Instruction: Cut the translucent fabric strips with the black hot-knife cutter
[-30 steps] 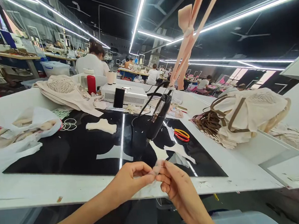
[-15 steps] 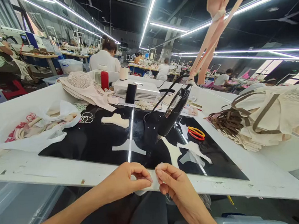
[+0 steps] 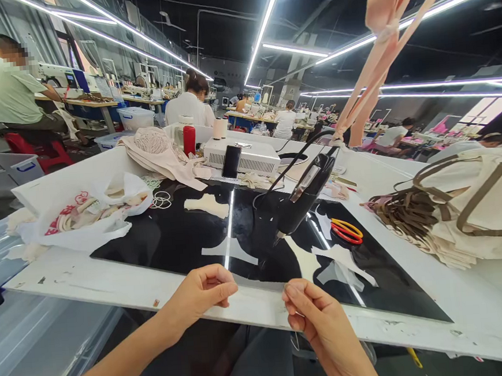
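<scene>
A thin white, see-through piece of fabric (image 3: 261, 287) is stretched between my hands over the table's front edge. My left hand (image 3: 194, 302) pinches one end with thumb and curled fingers. At the other end, my right hand (image 3: 317, 316) is closed on it between thumb and forefinger. Beyond them, on the glossy black panel (image 3: 151, 242), lie a white curved cutout (image 3: 230, 250), a cream cutout (image 3: 207, 204) and more pale pieces (image 3: 302, 257) to the right. A black hand-held tool (image 3: 306, 195) hangs point down above the panel from peach straps (image 3: 371, 86).
Red and yellow loop handles (image 3: 346, 231) lie at the panel's right. A plastic bag of scraps (image 3: 93, 229) stands left, a pile of beige garments (image 3: 465, 211) right. Behind are a phone (image 3: 231, 161), a white box (image 3: 252, 158) and a red thread cone (image 3: 188, 139). People sit farther back.
My hands have moved apart, drawing the white fabric out between them. The whole view has shifted, so the table sits farther right and slightly lower.
</scene>
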The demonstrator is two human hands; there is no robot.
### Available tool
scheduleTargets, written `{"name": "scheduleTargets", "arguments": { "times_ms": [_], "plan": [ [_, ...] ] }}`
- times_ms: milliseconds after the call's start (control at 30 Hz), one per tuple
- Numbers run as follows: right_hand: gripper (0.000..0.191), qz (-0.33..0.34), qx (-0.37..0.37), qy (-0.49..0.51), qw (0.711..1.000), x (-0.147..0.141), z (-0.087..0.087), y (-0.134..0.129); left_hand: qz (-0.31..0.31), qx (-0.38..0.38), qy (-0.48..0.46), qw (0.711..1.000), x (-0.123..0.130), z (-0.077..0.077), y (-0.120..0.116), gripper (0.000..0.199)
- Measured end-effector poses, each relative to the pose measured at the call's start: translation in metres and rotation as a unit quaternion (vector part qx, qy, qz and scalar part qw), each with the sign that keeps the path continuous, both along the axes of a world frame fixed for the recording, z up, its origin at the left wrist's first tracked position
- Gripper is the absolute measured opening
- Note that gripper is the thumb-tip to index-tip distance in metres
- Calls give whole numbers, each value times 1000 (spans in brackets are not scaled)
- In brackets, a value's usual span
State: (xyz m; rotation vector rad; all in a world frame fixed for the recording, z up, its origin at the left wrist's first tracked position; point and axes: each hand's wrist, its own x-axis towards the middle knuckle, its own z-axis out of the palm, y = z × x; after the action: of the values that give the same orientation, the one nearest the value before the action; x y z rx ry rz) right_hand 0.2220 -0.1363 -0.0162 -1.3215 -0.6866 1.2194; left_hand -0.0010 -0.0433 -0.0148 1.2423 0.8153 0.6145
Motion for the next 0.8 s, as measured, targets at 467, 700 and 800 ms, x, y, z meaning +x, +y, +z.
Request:
{"name": "scheduleTargets", "arguments": {
  "times_ms": [467,700,800],
  "plan": [
    [49,44,-46,37,997,-10,-2,-3,21,-81,-48,995,-8,-8,0,48],
    [48,154,-1,-62,986,-17,-2,-12,5,6,-49,999,-15,-1,1,39],
    [49,163,35,-102,981,-10,2,-8,-28,99,-82,991,-20,1,0,28]
  ]
}}
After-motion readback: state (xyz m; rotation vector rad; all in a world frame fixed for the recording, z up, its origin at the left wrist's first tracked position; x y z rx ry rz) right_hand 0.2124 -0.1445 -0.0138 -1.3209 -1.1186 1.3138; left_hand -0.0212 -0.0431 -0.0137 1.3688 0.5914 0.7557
